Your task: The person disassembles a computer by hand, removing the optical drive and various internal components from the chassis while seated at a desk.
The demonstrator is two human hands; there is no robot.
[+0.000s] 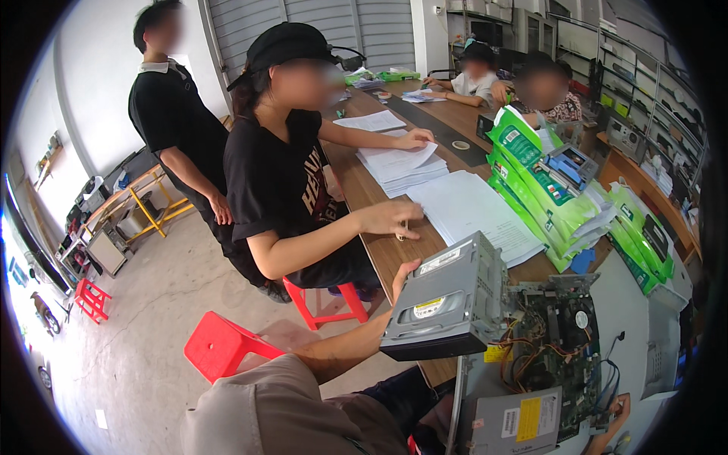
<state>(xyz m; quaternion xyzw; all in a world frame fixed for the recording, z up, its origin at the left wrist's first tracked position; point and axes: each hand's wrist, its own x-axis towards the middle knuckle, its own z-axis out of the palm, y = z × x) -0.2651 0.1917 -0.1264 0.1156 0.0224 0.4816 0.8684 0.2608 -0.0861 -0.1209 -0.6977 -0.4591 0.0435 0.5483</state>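
My left hand (pixel 406 278) is closed around the far side of a grey optical drive (pixel 425 303), tilted up above an opened computer case. A perforated metal bracket (pixel 487 296) sits at the drive's right side, and most of my left fingers are hidden behind the drive. Below and right lies the case's dark circuit board (pixel 561 326) with orange, yellow and black wires. A second silver drive (pixel 519 425) with a yellow label sits at the near end of the case. My right hand (pixel 620 413) is low beside the board and black cables; its fingers are mostly hidden.
White paper stacks (pixel 470 212) and green plastic packages (pixel 531 182) lie on the wooden table beyond. A person in black sits at my left, one hand (pixel 390 220) near the drive. Others are around the table. A red stool (pixel 220 345) stands on the floor.
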